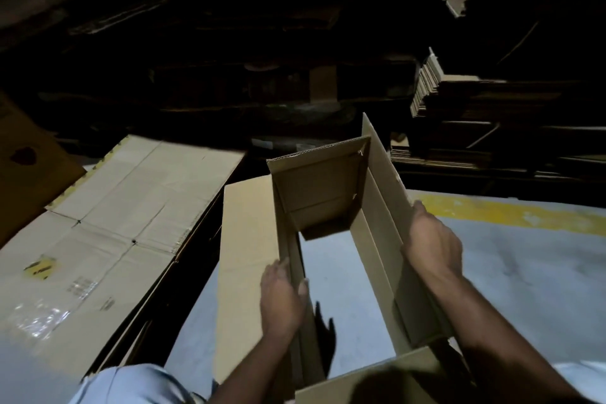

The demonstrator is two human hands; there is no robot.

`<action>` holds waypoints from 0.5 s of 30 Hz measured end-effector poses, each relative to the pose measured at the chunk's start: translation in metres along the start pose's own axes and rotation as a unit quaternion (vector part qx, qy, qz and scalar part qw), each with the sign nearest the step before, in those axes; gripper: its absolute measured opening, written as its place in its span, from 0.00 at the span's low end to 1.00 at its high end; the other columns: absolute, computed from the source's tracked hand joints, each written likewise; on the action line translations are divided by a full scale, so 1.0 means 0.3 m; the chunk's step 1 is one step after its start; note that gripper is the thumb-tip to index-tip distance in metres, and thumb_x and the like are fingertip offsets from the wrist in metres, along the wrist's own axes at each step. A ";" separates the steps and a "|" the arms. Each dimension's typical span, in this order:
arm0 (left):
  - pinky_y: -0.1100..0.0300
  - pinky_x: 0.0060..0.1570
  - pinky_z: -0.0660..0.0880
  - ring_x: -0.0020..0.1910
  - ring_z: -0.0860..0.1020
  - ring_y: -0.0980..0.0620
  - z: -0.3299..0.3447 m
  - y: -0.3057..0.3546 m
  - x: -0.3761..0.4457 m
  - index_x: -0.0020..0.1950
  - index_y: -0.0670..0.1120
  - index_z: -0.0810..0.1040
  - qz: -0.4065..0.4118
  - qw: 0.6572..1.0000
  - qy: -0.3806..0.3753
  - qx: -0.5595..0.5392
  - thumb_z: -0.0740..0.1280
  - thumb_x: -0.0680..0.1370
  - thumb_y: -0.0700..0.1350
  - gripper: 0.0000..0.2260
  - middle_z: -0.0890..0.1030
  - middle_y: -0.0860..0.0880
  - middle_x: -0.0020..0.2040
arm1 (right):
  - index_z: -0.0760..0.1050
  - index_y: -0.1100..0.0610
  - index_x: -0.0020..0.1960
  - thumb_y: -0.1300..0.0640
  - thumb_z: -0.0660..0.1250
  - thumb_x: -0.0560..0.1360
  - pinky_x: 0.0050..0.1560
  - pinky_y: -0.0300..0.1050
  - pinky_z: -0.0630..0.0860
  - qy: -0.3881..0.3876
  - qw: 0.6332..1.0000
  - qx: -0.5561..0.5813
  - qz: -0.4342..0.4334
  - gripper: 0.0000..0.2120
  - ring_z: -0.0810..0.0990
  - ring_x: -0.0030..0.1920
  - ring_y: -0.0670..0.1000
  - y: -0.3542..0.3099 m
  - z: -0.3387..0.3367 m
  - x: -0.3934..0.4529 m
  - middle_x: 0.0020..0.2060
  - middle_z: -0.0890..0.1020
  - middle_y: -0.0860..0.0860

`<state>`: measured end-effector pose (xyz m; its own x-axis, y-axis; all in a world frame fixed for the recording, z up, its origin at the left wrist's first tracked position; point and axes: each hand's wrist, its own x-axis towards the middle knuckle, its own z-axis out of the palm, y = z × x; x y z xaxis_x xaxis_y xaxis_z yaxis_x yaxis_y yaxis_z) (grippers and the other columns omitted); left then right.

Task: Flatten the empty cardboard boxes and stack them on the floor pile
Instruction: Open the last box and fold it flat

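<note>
- Holding centre stage is the open cardboard box (331,203), both ends open so the grey floor (511,259) shows straight through it, walls upright, flaps splayed outward.
- Left hand (283,297) is on the box's left wall, thumb hooked over the inner edge, fingers against the outer flap: clamped on the cardboard.
- Right hand (431,241) lies on the right wall's outer flap, fingers curled over its top edge, gripping it.
- Just left of the box sits the floor pile (108,233) of flattened cardboard, taped and creased, close beside the left flap.
- Yellow floor line (505,213) runs behind the right hand.
- Beyond, in the gloom, bundled stacks of flat cardboard (465,108); details there too dark to tell.
</note>
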<state>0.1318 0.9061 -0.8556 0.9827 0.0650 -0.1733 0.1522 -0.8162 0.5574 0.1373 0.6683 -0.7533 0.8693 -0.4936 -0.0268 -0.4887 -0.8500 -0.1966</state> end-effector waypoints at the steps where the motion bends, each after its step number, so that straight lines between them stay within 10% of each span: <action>1: 0.56 0.74 0.62 0.77 0.63 0.48 -0.006 0.043 -0.042 0.78 0.47 0.65 0.008 0.999 -0.031 -0.023 0.67 0.80 0.55 0.29 0.66 0.48 0.78 | 0.59 0.56 0.78 0.68 0.65 0.74 0.38 0.47 0.72 -0.001 1.000 0.003 -0.003 0.34 0.82 0.45 0.58 0.005 -0.001 -0.015 0.46 0.81 0.54; 5: 0.56 0.69 0.71 0.69 0.71 0.59 -0.041 0.234 -0.241 0.79 0.59 0.61 0.024 0.919 -0.348 -0.186 0.73 0.71 0.66 0.41 0.70 0.60 0.74 | 0.60 0.48 0.78 0.68 0.63 0.75 0.36 0.45 0.73 0.012 0.999 0.023 -0.030 0.35 0.76 0.36 0.54 0.037 -0.014 -0.065 0.38 0.77 0.50; 7: 0.73 0.56 0.72 0.55 0.73 0.76 -0.028 0.307 -0.327 0.79 0.58 0.59 0.044 0.869 -0.447 -0.208 0.76 0.72 0.60 0.40 0.74 0.69 0.61 | 0.62 0.46 0.78 0.66 0.63 0.76 0.35 0.44 0.70 0.019 0.997 0.048 -0.060 0.33 0.74 0.36 0.54 0.035 -0.029 -0.088 0.41 0.81 0.51; 15: 0.56 0.53 0.79 0.54 0.81 0.49 0.176 0.365 -0.430 0.61 0.51 0.78 -0.003 0.944 -0.264 -0.198 0.64 0.72 0.55 0.19 0.83 0.50 0.55 | 0.68 0.44 0.75 0.53 0.63 0.78 0.36 0.42 0.70 -0.037 0.973 0.167 -0.153 0.25 0.80 0.44 0.54 -0.047 -0.042 -0.190 0.48 0.84 0.49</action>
<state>0.0160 0.7781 -0.8151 0.8085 -0.3117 -0.4992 0.2877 -0.5307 0.7973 0.0936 0.7061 -0.7367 0.9793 -0.2017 0.0145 -0.1658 -0.8416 -0.5140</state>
